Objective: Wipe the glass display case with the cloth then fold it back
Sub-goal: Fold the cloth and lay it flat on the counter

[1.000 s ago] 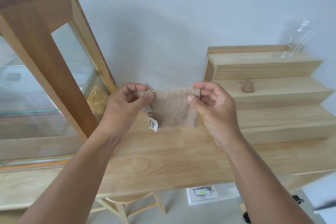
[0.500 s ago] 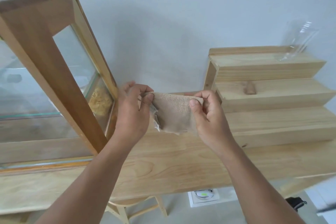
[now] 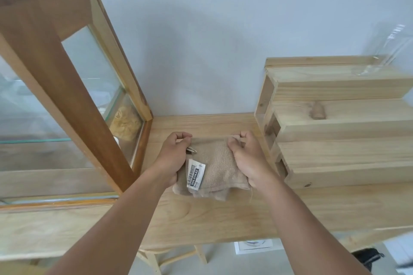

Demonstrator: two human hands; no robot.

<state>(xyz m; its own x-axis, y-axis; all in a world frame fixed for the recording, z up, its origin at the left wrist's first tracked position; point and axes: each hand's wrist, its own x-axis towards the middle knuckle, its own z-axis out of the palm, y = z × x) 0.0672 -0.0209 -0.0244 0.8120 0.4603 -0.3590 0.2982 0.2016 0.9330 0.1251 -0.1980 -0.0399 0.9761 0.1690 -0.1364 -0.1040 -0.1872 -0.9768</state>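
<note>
A folded beige cloth (image 3: 218,167) with a white barcode label lies on the wooden table (image 3: 223,214), between the glass display case (image 3: 73,96) on the left and the stepped wooden stand on the right. My left hand (image 3: 174,158) pinches the cloth's far left corner and its palm rests on the left edge. My right hand (image 3: 248,158) pinches the far right corner and covers the right edge. The case has a brown wooden frame and glass panes; a yellowish object sits inside it.
A stepped wooden stand (image 3: 339,129) rises at the right, with a clear glass vessel (image 3: 384,51) on its top step. The grey wall is close behind. The table's front edge runs below my arms, with a stool (image 3: 169,257) and floor beneath.
Both hands have lowered the cloth from mid-air onto the table. It now lies flat and folded, with the label facing up.
</note>
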